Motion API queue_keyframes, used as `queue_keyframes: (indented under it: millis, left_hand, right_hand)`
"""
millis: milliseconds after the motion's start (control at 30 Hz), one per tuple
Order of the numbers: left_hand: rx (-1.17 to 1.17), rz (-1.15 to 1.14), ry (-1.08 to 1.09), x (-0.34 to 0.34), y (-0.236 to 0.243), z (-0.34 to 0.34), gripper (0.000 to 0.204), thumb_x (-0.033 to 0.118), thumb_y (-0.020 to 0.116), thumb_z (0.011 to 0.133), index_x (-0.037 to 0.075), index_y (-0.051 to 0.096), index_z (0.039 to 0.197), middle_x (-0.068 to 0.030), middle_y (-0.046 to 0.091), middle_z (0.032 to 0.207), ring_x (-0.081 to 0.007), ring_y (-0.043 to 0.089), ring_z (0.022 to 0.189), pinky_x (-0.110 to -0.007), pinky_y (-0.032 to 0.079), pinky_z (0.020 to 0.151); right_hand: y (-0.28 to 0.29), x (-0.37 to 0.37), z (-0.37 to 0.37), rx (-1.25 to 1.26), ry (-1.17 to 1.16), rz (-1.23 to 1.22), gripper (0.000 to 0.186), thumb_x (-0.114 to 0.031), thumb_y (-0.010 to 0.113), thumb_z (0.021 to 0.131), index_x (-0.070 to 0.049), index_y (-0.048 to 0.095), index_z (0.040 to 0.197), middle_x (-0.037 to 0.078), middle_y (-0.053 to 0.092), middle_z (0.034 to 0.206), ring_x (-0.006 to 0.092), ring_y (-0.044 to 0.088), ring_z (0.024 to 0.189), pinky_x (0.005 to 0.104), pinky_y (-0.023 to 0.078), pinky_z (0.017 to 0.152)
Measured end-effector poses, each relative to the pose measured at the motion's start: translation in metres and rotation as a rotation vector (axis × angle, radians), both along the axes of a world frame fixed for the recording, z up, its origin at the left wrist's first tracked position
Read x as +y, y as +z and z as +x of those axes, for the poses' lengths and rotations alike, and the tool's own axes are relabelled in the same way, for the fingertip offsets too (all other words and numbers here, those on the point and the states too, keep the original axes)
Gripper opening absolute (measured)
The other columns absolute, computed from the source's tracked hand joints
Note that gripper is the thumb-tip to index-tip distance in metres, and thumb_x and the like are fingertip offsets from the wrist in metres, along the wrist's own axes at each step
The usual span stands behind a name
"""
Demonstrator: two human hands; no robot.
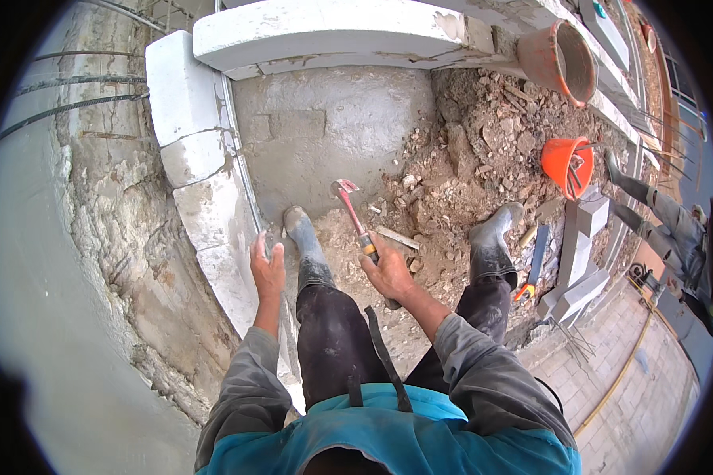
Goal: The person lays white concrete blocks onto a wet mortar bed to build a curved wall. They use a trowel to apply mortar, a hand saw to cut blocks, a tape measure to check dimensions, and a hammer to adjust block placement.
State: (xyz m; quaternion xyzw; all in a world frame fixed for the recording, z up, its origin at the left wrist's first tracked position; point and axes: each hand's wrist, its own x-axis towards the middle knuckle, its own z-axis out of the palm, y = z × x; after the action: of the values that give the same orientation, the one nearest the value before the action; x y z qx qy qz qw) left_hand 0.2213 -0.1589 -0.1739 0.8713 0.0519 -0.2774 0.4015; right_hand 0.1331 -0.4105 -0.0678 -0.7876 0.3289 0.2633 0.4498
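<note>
My right hand is closed around the dark and yellow grip of a hammer. Its red, worn head points away from me, over the edge of the smooth grey mortar. My left hand is at the inner edge of the white block wall, thumb and fingers apart. Its fingertips are by a thin metal strip that runs along the blocks; I cannot tell whether they touch it. My boots stand on either side of the hammer, one by the mortar and one on rubble.
An orange bucket with tools inside stands on the right, near a mortar-crusted bucket on the far wall. A handsaw lies beside grey blocks. Another person stands at the far right. Bare rebar sticks out at the upper left.
</note>
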Motion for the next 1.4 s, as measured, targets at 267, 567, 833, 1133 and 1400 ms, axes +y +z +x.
queue_keyframes:
  millis: [267,567,833,1133,1400]
  left_hand:
    - [0.231,0.23,-0.145,0.067,0.071,-0.102,0.054,0.027,0.064,0.089,-0.005,0.054,0.13,-0.0277,0.055,0.128,-0.0411,0.053,0.12,-0.044,0.042,0.102]
    - [0.007,0.177,-0.423,0.131,0.084,0.072,0.046,0.022,0.062,0.089,-0.009,0.059,0.123,-0.0265,0.066,0.116,-0.0321,0.063,0.11,-0.038,0.046,0.095]
    - [0.122,0.119,-0.289,0.244,0.123,0.051,0.03,0.02,0.06,0.09,-0.007,0.064,0.104,-0.0082,0.065,0.078,-0.0159,0.058,0.064,-0.033,0.048,0.061]
    - [0.428,0.158,-0.48,0.243,0.152,-0.031,0.029,0.025,0.058,0.092,-0.001,0.066,0.104,-0.009,0.064,0.075,-0.0126,0.054,0.057,-0.03,0.041,0.048]
    - [0.202,0.156,-0.649,0.136,0.223,-0.09,0.039,0.021,0.06,0.092,-0.004,0.061,0.121,-0.0109,0.068,0.091,-0.0153,0.064,0.075,-0.028,0.045,0.053]
  right_hand:
    - [0.146,-0.103,-0.143,-0.002,-0.89,0.096,0.054,-0.006,0.055,0.084,-0.002,0.047,0.138,0.002,0.057,0.071,0.0098,0.055,0.054,0.0258,0.045,0.048]
    - [0.188,-0.02,-0.388,0.109,-1.327,-0.398,0.037,-0.008,0.056,0.082,0.002,0.055,0.118,0.006,0.057,0.065,0.0151,0.054,0.047,0.0309,0.042,0.039]
    - [0.074,0.102,-0.49,0.471,-1.17,-0.213,0.023,-0.015,0.065,0.076,0.008,0.066,0.071,0.02,0.067,0.069,0.0315,0.063,0.051,0.0442,0.05,0.049]
    - [0.037,0.094,-0.501,0.414,-1.211,-0.155,0.037,-0.02,0.057,0.077,0.009,0.068,0.099,0.032,0.065,0.105,0.045,0.063,0.103,0.0478,0.05,0.088]
    - [0.115,0.003,-0.56,0.05,-1.219,-0.621,0.069,-0.026,0.062,0.088,0.0,0.036,0.146,0.029,0.055,0.131,0.0413,0.054,0.122,0.0445,0.042,0.104]
